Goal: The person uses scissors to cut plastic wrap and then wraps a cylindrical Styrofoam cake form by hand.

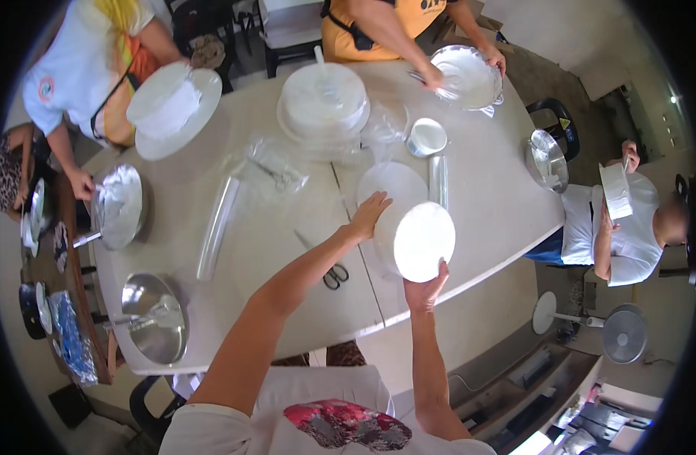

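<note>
My right hand (426, 291) grips a white round piece (424, 242) from below, thumb over its near edge. It is bright and smooth, and I cannot tell whether it is a cake or a foam round. My left hand (369, 217) is at the edge of a translucent round sheet or board (392, 183) on the table, fingers extended and holding nothing. Whether it touches that round is unclear. Black-handled scissors (336, 277) lie below my left forearm, their blades pointing away to the left. A clear plastic roll (439, 182) lies just beyond the white piece.
The table (262, 239) also holds another plastic roll (217, 227), a white tub (427, 137), a covered white cake (324, 102) and steel bowls (154, 318) (119, 207) (547, 161). Co-workers handle a bowl of white cream (467, 78), a tilted white cake (174, 105) and another white round (616, 190).
</note>
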A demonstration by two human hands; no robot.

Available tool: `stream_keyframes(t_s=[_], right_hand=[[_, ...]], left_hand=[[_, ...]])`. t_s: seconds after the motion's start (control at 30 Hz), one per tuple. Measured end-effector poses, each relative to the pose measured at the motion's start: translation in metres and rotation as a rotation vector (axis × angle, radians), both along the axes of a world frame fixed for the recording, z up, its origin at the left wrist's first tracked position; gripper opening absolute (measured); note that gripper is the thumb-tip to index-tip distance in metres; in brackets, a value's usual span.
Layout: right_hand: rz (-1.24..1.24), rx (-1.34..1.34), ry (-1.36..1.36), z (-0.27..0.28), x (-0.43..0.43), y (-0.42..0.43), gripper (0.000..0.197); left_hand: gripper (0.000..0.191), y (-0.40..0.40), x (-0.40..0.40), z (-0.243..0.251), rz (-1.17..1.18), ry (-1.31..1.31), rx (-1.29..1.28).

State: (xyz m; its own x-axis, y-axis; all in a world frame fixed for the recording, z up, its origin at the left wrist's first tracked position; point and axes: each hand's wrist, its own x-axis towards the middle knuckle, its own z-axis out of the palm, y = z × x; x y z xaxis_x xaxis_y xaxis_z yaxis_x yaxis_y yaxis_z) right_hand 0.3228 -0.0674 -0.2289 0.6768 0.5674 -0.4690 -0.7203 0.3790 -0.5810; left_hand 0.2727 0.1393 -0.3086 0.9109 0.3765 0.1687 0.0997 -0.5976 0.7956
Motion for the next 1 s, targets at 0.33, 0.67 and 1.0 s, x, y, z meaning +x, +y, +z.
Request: stream_keyframes(t_s=[0.33, 0.67, 1.0], right_hand=[[0.033, -0.094, -0.014, -0.022, 0.023, 0.012, 0.074], [0.118, -0.281, 0.077, -0.028, 0.024, -0.051, 0.078], [0.654, 0.217, -0.049, -0.003, -0.002, -0.085, 0.082]], left_hand=[[0.079, 0.048, 0.045, 0.018, 0.309, 0.243, 0.344], [0.051, 0.050, -0.002, 0.004, 0.415, 0.089, -0.252], [0.030, -0.069, -0.227, 0.111, 0.978, -0.009, -0.703]])
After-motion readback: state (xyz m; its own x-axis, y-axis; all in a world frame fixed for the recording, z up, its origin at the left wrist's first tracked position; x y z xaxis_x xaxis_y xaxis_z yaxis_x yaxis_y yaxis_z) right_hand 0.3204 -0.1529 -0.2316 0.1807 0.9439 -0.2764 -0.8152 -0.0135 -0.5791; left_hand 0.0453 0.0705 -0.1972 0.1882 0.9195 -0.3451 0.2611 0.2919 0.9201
